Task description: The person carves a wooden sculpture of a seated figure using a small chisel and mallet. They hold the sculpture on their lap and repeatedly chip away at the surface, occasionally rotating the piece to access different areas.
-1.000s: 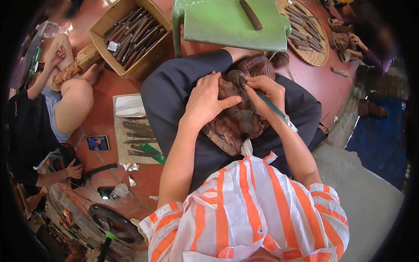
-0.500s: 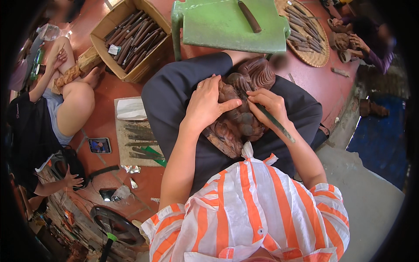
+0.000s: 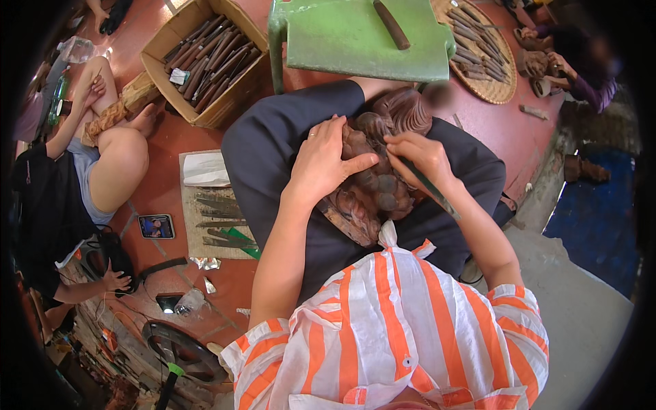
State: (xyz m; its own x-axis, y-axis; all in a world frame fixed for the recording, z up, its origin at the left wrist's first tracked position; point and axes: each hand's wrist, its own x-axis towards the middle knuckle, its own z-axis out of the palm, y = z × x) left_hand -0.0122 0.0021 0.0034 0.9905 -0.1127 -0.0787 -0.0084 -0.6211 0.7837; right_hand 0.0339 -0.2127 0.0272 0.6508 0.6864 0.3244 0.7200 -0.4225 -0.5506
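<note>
On my lap lies a dark reddish-brown wood carving (image 3: 384, 186) with rounded, grooved shapes. My left hand (image 3: 325, 158) grips it along its left side, thumb stretched across the front and a ring on one finger. My right hand (image 3: 422, 160) pinches a thin, flat grey-green metal file (image 3: 437, 194), whose back end sticks out over the wrist. The file's working tip is hidden by my fingers at the upper right of the carving, below its swirled top.
A green plastic stool (image 3: 362, 41) bears a dark-handled tool (image 3: 391, 26). Beside it stand a cardboard box (image 3: 205, 123) of wooden-handled tools and a woven tray (image 3: 507, 96) of more. Flat blades lie on a mat (image 3: 195, 232) near a phone (image 3: 156, 227). Co-workers sit left and upper right.
My right hand and the file have shifted slightly on the carving, and the right elbow has swung a little outward. My left hand keeps its place.
</note>
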